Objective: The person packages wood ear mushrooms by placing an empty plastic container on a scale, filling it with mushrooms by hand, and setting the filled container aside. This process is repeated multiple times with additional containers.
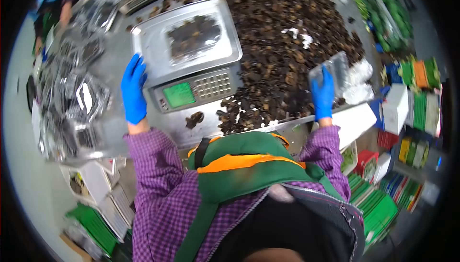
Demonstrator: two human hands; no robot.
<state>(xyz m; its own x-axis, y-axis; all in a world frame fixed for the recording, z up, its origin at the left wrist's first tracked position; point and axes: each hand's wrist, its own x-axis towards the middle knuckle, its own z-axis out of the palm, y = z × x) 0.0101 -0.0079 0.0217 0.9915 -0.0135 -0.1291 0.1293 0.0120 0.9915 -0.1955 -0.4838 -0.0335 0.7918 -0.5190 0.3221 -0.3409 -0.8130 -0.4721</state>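
Observation:
My left hand, in a blue glove, is beside the left edge of the digital scale, its fingers stretched out and holding nothing. On the scale's steel pan sits a clear plastic tray of dark mushrooms, which look like wood ears. My right hand, also gloved in blue, has its fingers on a clear plastic tray at the right edge of the mushroom pile; the thumb side is hard to see. The large pile of loose dark mushrooms spreads over the steel table behind and right of the scale.
Clear plastic packs are heaped at the table's left. Another person's arm reaches in at the upper left. White crumpled plastic lies at the right edge. Green crates and boxes stand on the floor below right, and green vegetables beyond.

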